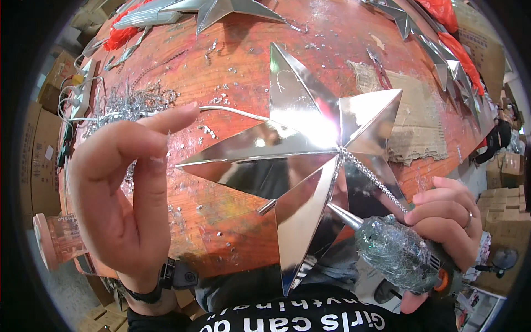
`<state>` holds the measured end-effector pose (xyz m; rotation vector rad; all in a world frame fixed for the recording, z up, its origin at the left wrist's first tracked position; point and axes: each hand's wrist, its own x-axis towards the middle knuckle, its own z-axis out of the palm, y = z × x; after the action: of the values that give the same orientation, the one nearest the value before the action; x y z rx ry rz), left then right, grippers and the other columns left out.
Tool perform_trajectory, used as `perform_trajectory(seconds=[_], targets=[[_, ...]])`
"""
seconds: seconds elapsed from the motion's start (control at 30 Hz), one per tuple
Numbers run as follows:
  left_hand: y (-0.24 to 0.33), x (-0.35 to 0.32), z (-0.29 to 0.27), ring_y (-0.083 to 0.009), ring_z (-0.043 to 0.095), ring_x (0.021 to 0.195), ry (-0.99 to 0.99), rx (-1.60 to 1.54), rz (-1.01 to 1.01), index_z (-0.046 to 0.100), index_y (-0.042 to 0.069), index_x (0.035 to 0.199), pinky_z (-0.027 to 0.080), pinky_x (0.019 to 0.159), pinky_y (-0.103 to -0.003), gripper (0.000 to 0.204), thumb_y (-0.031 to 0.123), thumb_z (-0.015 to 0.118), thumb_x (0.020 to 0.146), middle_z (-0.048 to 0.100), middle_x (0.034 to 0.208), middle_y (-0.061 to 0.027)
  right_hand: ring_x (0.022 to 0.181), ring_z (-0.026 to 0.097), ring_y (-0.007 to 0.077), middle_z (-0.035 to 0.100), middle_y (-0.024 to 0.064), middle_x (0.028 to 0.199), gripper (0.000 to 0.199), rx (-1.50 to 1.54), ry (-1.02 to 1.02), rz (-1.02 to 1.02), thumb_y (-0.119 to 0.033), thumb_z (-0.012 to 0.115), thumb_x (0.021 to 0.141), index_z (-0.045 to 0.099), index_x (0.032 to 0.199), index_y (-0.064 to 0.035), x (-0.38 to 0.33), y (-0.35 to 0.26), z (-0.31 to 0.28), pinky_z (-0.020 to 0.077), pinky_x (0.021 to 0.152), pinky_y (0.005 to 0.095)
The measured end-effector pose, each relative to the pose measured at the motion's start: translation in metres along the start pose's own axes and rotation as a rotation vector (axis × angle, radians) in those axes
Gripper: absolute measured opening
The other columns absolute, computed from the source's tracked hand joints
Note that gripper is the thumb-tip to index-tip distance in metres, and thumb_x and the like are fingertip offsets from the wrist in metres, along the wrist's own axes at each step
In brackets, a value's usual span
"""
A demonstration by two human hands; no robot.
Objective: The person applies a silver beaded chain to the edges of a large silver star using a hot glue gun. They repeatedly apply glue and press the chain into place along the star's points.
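A mirror-like silver star stands in front of me on the wooden table, its lowest point reaching over the near edge. Silver braided trim runs from the star's centre along its lower-right ridge toward my right fingers. My right hand is closed around a glue gun wrapped in clear film. The gun's metal nozzle is at the ridge below the star's centre; whether it touches cannot be told. To the left of the star, my left hand is raised with its index finger stretched out and the thumb apart, seemingly holding nothing.
Silver tinsel scraps lie at the left, near a white power strip with cables. Cardboard and pliers lie beyond the star. Another silver star is at the back. A pink cup-like container stands at lower left.
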<state>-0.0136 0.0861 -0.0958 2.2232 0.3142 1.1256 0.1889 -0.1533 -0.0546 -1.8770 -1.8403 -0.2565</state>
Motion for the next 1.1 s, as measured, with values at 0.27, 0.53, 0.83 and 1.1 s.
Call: perform_trajectory(seconds=[0.27, 0.53, 0.83, 1.1], targets=[[0.007, 0.011, -0.010, -0.0218, 0.057, 0.098, -0.110, 0.309, 0.138, 0.054, -0.003, 0.100, 0.044, 0.088, -0.032, 0.019, -0.012, 0.050, 0.084, 0.057, 0.103, -0.0170, 0.062, 0.056, 0.0212, 0.055, 0.0025, 0.063, 0.069, 0.040, 0.023, -0.018, -0.075, 0.063, 0.057, 0.053, 0.066, -0.0079, -0.005, 0.002, 0.005, 0.0369, 0.060, 0.0353], [0.004, 0.009, -0.010, -0.0181, 0.052, 0.089, -0.143, 0.198, 0.142, 0.054, -0.001, 0.092, 0.043, 0.081, -0.029, 0.023, -0.017, 0.050, 0.076, 0.054, 0.097, -0.0146, 0.063, 0.060, 0.0163, 0.061, -0.0021, 0.067, 0.019, 0.033, -0.153, 0.043, -0.025, 0.067, 0.058, 0.060, 0.070, -0.0121, -0.001, -0.009, -0.010, 0.0358, 0.057, 0.0296], [0.003, 0.007, -0.006, -0.0172, 0.052, 0.088, -0.108, 0.192, 0.158, 0.053, -0.001, 0.092, 0.042, 0.078, -0.026, 0.024, -0.018, 0.049, 0.077, 0.054, 0.097, -0.0144, 0.072, 0.063, 0.0176, 0.063, -0.0014, 0.071, 0.023, -0.001, -0.086, -0.049, -0.035, 0.060, 0.063, 0.056, 0.068, -0.0136, -0.018, -0.025, 0.000, 0.0493, 0.073, 0.0379], [0.004, 0.007, -0.010, -0.0152, 0.053, 0.091, -0.165, 0.212, 0.155, 0.055, -0.001, 0.096, 0.042, 0.080, -0.025, 0.020, -0.013, 0.052, 0.080, 0.055, 0.100, -0.0114, 0.061, 0.058, 0.0169, 0.060, -0.0022, 0.064, 0.018, -0.035, -0.071, -0.002, -0.025, 0.058, 0.051, 0.059, 0.064, -0.0134, -0.018, -0.028, 0.005, 0.0470, 0.060, 0.0327]])
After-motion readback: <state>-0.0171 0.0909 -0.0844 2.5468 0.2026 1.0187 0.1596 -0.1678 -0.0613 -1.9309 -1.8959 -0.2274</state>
